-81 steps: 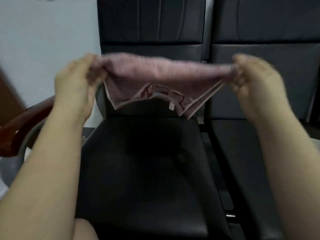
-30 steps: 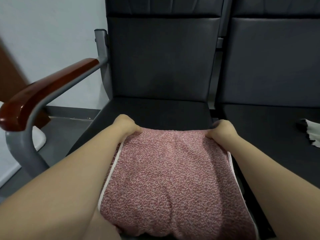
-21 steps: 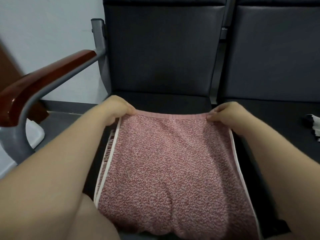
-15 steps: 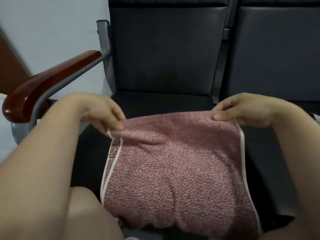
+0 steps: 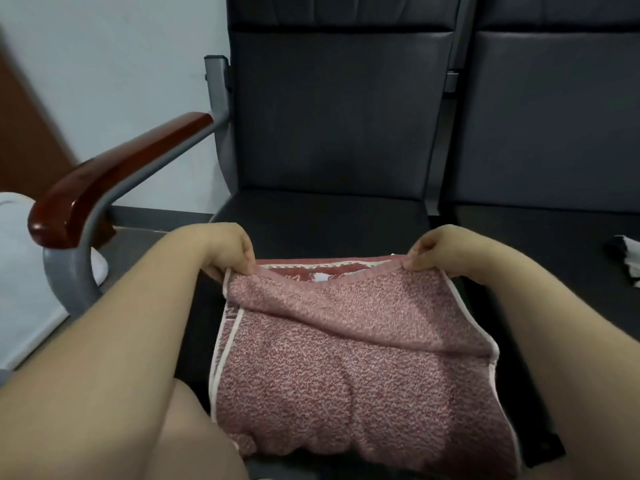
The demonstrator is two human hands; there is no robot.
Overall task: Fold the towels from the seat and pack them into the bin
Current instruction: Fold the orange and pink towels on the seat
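pink towel lies across the front of the dark seat, its near edge hanging over the lip beside a bare knee. the far edge is lifted off the layer below, and both hands are on it. left hand pinches the far left corner, fingers curled over the hem. right hand pinches the far right corner the same way. the hands are well apart, with the hem sagging between them. under the raised edge a patterned band and a small white tag show. beyond the fingers there's bare seat, then the backrest. out past the left hand is a red-brown armrest on a grey frame. past the right hand, on the next seat, a black and white cloth sits at the edge of view.
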